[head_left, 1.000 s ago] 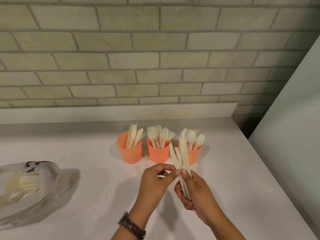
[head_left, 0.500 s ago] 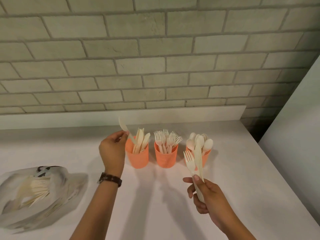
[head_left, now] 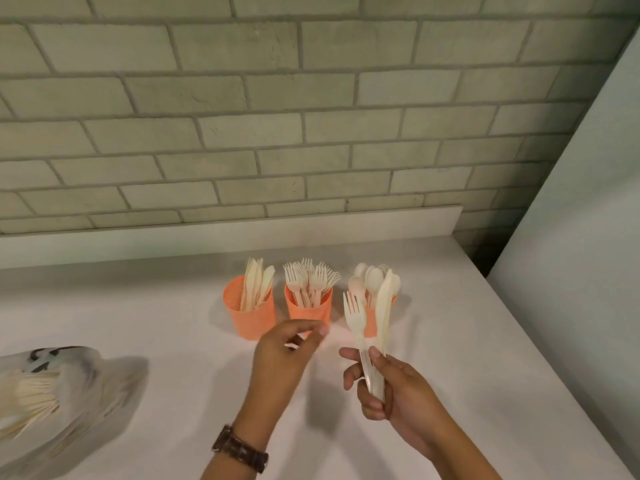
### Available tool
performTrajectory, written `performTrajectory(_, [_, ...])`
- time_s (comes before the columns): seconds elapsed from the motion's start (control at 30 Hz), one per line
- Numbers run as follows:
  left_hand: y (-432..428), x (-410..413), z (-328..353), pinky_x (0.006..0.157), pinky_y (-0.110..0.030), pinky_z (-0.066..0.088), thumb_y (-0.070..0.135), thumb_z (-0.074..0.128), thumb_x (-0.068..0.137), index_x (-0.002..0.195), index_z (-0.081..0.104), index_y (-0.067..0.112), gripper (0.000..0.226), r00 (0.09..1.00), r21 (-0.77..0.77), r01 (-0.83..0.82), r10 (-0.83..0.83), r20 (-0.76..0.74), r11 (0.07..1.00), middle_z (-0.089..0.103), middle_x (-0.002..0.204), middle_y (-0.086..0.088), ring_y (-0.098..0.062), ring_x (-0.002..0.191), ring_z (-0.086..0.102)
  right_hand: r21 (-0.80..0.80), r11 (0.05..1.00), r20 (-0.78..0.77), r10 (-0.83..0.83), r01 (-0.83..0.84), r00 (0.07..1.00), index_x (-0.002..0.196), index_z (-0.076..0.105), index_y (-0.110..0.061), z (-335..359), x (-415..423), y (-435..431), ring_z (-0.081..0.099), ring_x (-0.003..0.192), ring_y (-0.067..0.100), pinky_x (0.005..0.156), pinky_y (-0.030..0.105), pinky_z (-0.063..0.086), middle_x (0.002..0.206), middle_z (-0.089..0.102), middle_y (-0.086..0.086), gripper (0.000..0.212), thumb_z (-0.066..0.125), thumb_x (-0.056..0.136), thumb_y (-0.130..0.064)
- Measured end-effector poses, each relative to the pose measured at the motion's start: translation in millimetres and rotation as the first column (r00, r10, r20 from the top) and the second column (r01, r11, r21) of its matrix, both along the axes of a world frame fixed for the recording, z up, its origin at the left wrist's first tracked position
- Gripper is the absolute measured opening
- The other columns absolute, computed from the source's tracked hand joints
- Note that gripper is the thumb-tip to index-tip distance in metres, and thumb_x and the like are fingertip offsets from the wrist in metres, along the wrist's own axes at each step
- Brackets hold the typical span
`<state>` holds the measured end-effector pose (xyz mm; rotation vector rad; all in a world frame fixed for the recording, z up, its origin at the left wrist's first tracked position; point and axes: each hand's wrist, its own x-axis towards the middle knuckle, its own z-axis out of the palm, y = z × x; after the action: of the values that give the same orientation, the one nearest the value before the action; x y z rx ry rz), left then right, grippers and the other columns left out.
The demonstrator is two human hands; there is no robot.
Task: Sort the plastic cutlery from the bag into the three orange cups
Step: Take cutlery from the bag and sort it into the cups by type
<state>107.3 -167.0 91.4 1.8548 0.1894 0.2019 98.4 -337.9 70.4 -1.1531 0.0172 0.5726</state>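
Behind cutlery (head_left: pixel 382 306) gripped in right hand (head_left: pixel 398 396), spoon cup (head_left: pixel 370 321) half hidden; left hand (head_left: pixel 280 358) loosely curled, empty; bag (head_left: pixel 86 393) blurred.

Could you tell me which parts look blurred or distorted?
Head view: the bag at the left edge is smeared; the left hand is slightly soft; the cups and the cutlery in the right hand look sharper; the brick courses bow from wide-angle distortion.
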Motion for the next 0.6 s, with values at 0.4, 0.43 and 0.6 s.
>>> performTrajectory(0.4, [-4.5,19.5,15.6,0.056,-0.005,0.045,0.011,0.070,0.079,0.074,0.071,0.020,0.011,0.996,-0.247,-0.082,0.086,0.004,0.966,0.069,0.060,0.014,0.006,0.056,0.060,-0.099,0.992,0.098,-0.066,0.076,0.993,0.115,0.061,-0.006,-2.9,-8.6,-9.6,0.060,0.066,0.025,0.062,0.032,0.050,0.093,0.069,0.013,0.032,0.044,0.098,-0.027])
performTrajectory(0.43, [2.2,28.3,21.2,0.056,-0.004,0.044,0.010,0.070,0.079,0.075,0.071,0.017,0.008,0.989,-0.235,-0.128,0.142,0.045,0.963,0.068,0.060,0.012,0.008,0.054,0.058,-0.156,0.980,0.107,-0.107,0.123,0.989,0.116,0.061,-0.006,-5.7,-9.3,-12.3,0.059,0.063,0.023,0.059,0.029,0.049,0.090,0.069,0.010,0.029,0.044,0.098,-0.023])
performTrajectory(0.6, [26.9,74.5,27.6,0.062,0.001,0.042,0.015,0.070,0.081,0.092,0.071,0.010,0.012,0.928,-0.092,-0.306,0.318,0.195,0.948,0.068,0.079,0.003,0.014,0.061,0.059,-0.406,0.884,0.150,-0.186,0.232,0.971,0.110,0.061,-0.019,-10.5,-12.1,-22.9,0.029,0.040,0.008,0.040,0.016,0.026,0.066,0.043,-0.001,0.020,0.046,0.097,-0.016])
